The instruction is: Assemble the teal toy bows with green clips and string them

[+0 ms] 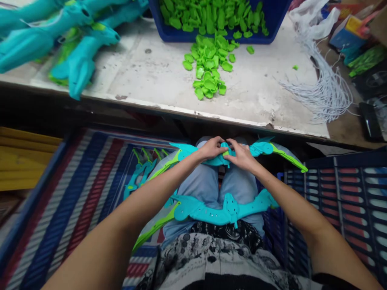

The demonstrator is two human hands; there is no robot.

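A teal toy bow with green tips (260, 149) lies across my knees. My left hand (211, 148) and my right hand (240, 155) both pinch its middle grip, where a small green piece (225, 153) sits between my fingers. A second teal bow half (217, 209) rests across my thighs, closer to my body, touched by neither hand. More teal and green bows (142, 169) lie in the striped bag at my left.
Above my knees is a white worktable (151, 76) with a heap of green plastic pieces (208, 68), a blue bin (272, 24) full of them, teal bows (75, 60) at far left and white strings (326, 88) at right. A dark crate (341, 193) stands at my right.
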